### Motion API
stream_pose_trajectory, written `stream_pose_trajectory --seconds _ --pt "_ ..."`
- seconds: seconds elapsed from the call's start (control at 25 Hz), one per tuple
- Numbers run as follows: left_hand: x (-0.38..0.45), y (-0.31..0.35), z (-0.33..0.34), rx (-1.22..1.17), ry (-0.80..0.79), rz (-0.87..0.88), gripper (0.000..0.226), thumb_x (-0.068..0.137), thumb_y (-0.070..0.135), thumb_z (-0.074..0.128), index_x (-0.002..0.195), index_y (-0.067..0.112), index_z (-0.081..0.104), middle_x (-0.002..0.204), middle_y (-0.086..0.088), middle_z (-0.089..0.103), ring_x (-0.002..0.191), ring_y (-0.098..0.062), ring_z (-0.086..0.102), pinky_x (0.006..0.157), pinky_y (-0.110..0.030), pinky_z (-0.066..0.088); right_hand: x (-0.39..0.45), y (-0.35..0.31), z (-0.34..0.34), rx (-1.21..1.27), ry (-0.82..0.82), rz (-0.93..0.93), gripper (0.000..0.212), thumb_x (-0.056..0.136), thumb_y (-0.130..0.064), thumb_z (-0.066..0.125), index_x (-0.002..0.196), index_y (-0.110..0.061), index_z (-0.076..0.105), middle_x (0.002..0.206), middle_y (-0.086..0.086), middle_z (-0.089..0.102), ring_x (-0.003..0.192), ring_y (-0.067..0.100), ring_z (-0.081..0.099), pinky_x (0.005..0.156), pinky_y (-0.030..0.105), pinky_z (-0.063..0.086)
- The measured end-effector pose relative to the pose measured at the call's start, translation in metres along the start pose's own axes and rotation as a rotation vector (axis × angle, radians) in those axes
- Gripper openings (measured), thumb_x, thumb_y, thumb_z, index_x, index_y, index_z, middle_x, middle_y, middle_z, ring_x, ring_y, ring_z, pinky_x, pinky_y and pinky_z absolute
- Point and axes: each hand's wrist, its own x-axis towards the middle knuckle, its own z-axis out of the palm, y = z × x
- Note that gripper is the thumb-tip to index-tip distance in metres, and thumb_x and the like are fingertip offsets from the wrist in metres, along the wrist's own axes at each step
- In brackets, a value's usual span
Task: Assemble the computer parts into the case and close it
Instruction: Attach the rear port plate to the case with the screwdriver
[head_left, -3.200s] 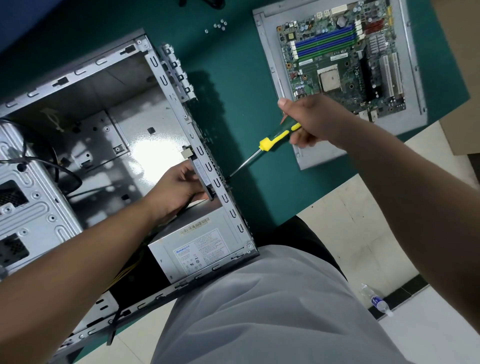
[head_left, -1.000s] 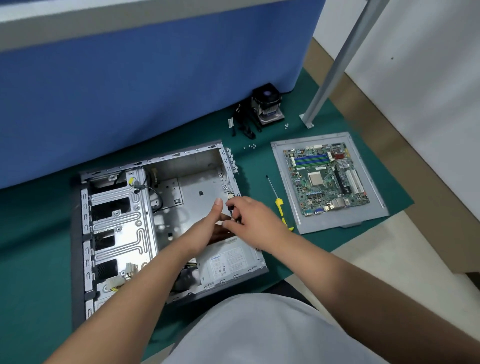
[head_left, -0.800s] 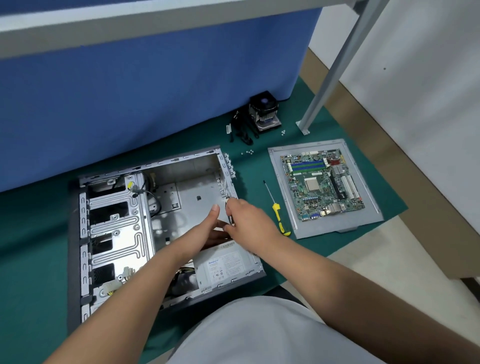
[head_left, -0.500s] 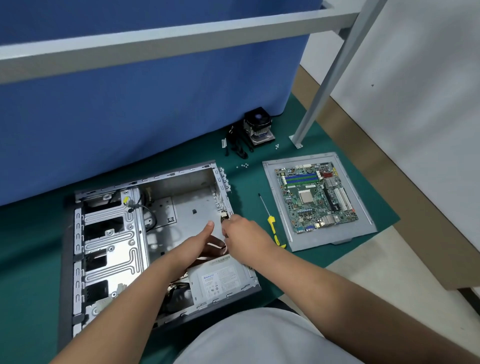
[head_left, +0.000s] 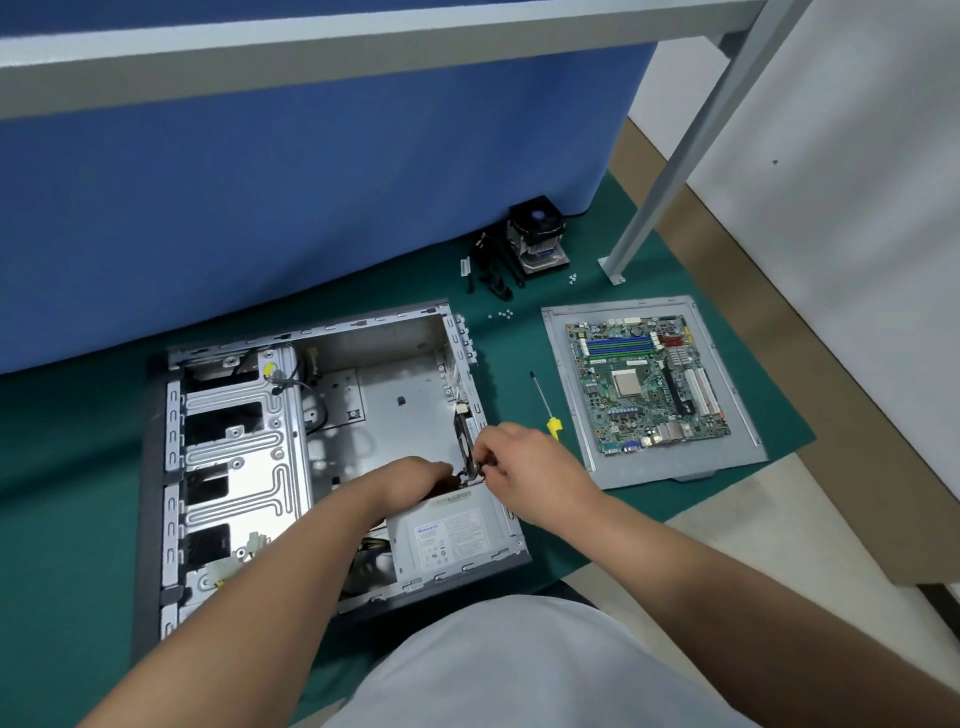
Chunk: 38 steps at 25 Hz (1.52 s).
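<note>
Fitting the rear plate in the case (head_left: 171, 467)

My right hand (head_left: 524, 467) pinches the plate (head_left: 464, 441) against the rear wall; my left hand (head_left: 410, 478) curls beneath, steadying it, grip unclear.

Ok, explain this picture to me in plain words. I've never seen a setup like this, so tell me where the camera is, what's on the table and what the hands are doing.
There is no machine here: a person is working with bare hands, and the one camera sits on their head, looking forward and down.

On the green mat lies an open computer case on its side, with a grey power supply in its near corner. To its right lie a yellow-handled screwdriver and a motherboard on a grey metal panel. Further back stand a cooler fan and some small screws.

The left hand reaches inside the case; the right hand pinches a small part at the case's rear wall. What part that is, I cannot tell.
</note>
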Motion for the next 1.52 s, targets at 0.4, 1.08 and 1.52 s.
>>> stream_pose_trajectory --seconds 0.4,1.08,1.52 --pt "0.007 0.011 -0.002 0.209 -0.062 0.106 0.029 0.100 0.023 0.054 0.118 0.020 0.076 0.125 0.001 0.071 0.110 -0.020 0.063 0.103 -0.030 0.047 0.006 0.004 -0.006 0.031 0.059 0.018 0.023 0.092 -0.005 0.060 0.104 -0.016 0.076 0.111 -0.001 0.067 0.097 0.020 0.065 0.088 0.036 0.053" --pt "-0.005 0.014 0.011 -0.180 0.171 0.236 0.045 0.095 0.057 0.054 0.090 0.016 0.071 0.090 0.002 0.071 0.085 -0.017 0.062 0.077 -0.032 0.046 0.061 0.001 -0.026 0.212 -0.050 0.164 0.031 0.074 -0.003 0.083 0.089 -0.025 0.067 0.094 -0.004 0.060 0.077 0.008 0.056 0.076 0.026 0.052" --pt "0.002 0.023 0.017 -0.211 0.237 0.169 0.033 0.097 0.045 0.058 0.086 0.015 0.062 0.078 0.000 0.061 0.070 -0.017 0.053 0.063 -0.032 0.038 0.061 0.005 -0.018 0.245 -0.051 0.172 0.017 0.085 -0.005 0.071 0.088 -0.022 0.074 0.082 -0.013 0.058 0.069 0.000 0.054 0.066 0.015 0.040"
